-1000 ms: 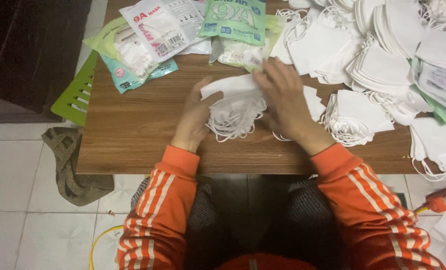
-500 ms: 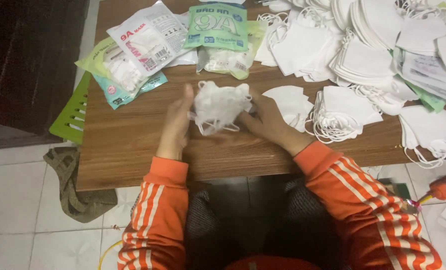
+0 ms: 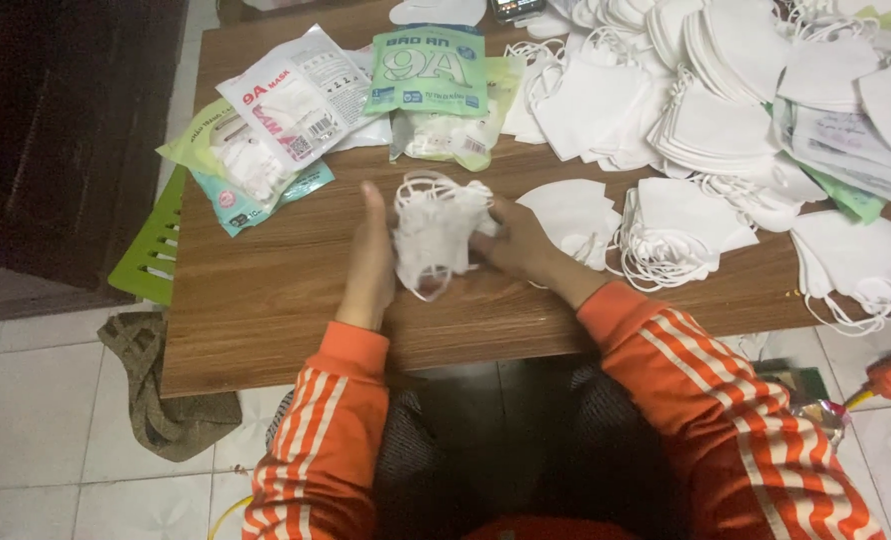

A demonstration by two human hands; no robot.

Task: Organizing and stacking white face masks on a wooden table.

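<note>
Mask bundle (image 3: 436, 232) between both hands.

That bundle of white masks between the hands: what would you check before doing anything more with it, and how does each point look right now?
1. Both hands on the bundle: ok. The left hand presses one side of the masks, the right hand the other.
2. Bundle squared up: not ok. The edges look uneven.
3. Ear loops tucked in: not ok. Loops stick out at the top and bottom.
4. Bare table in front of the hands: ok.
5. Packets within reach: ok, they lie just beyond the bundle.
6. Number of masks in the bundle: cannot tell.
</note>
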